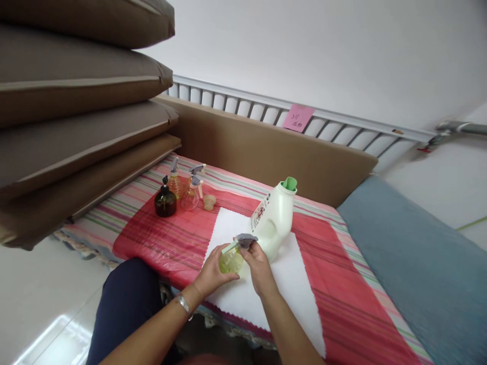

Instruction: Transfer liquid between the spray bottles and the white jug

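Between left hand [213,270] and right hand [259,268] sits a spray bottle [231,261], gripped by both.

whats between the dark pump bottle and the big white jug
In the head view, from the dark pump bottle toward the white jug: a clear spray bottle, a small beige cup, both on the red sheet, then part of the white cloth.

Soft, fairly even light; bright glare on the floor [49,289]; wide-angle distortion stretches the edges; fine detail blurs.
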The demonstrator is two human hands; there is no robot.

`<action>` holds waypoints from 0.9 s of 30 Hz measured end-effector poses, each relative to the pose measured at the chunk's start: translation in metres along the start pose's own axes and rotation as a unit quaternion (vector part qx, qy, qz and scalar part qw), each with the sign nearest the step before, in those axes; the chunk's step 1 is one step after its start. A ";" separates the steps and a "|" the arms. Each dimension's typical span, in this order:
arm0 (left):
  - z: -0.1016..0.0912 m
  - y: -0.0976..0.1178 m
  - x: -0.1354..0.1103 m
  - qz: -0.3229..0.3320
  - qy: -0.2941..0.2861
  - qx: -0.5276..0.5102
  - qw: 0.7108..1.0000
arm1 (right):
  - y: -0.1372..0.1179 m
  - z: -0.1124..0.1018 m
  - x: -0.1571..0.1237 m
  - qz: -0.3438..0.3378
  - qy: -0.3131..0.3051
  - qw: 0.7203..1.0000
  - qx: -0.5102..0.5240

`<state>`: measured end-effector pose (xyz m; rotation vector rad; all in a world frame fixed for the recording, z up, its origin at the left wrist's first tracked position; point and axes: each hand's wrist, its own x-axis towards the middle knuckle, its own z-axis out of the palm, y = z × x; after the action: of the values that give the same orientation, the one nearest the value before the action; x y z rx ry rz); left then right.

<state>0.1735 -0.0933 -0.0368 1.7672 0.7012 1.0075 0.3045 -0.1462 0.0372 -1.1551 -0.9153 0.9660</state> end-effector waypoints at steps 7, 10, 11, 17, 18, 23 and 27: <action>0.000 0.003 0.000 0.000 -0.002 0.002 1.000 | 0.008 0.000 -0.006 -0.005 0.007 1.000 0.000; 0.000 0.001 0.000 0.003 -0.005 0.003 1.000 | 0.010 0.000 -0.008 -0.013 0.015 1.000 -0.006; 0.000 0.000 0.000 0.004 -0.005 0.003 1.000 | 0.010 0.000 -0.008 -0.015 0.016 1.000 -0.009; 0.000 0.000 0.001 0.013 -0.011 0.004 1.000 | 0.010 0.000 -0.010 -0.029 0.020 0.999 -0.024; 0.000 0.001 0.001 0.014 -0.012 0.005 1.000 | 0.010 0.000 -0.010 -0.032 0.022 0.999 -0.026; -0.002 0.005 0.002 0.013 -0.016 0.011 1.000 | 0.018 0.003 -0.007 -0.048 0.045 0.997 -0.036; -0.003 0.005 0.002 0.017 -0.021 0.011 1.000 | 0.022 0.000 -0.003 -0.044 0.042 0.997 -0.041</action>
<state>0.1717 -0.0922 -0.0306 1.8206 0.6597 0.9859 0.3006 -0.1462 0.0153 -1.2064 -0.9377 0.8092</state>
